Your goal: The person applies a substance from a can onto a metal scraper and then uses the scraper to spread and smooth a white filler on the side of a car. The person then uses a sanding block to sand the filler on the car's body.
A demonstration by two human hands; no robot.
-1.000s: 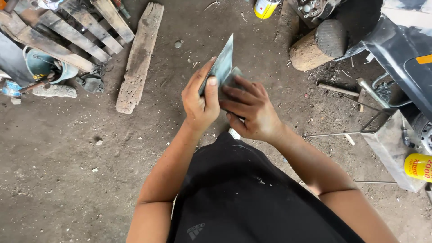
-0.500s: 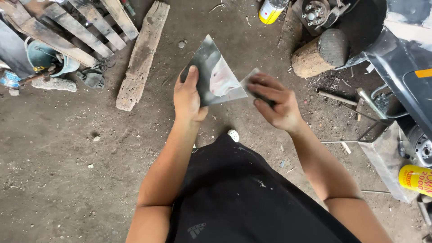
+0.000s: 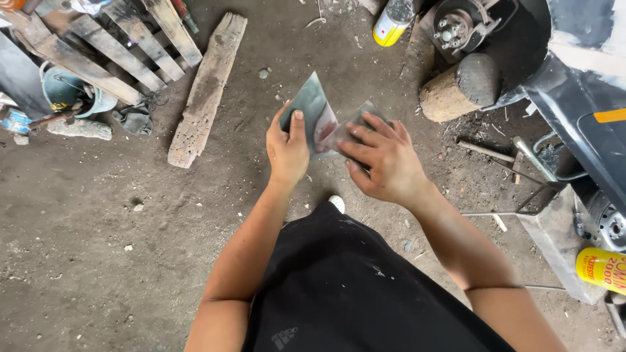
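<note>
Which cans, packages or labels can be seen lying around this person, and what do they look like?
Yellow can: top middle, on the dirt floor, cylinder with a grey-silver upper part.
Yellow labelled can: right edge, low, lying on its side, with red print and a red end.
Small blue-and-white container: far left, beside the teal bucket; too small to tell more.

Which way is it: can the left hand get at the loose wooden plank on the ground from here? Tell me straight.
Probably not without stooping. The left hand is shut on the grey sheet, shared with the right hand, and held well above the ground. Nothing lies between it and the wooden plank, but the hand would first have to let go.
</note>
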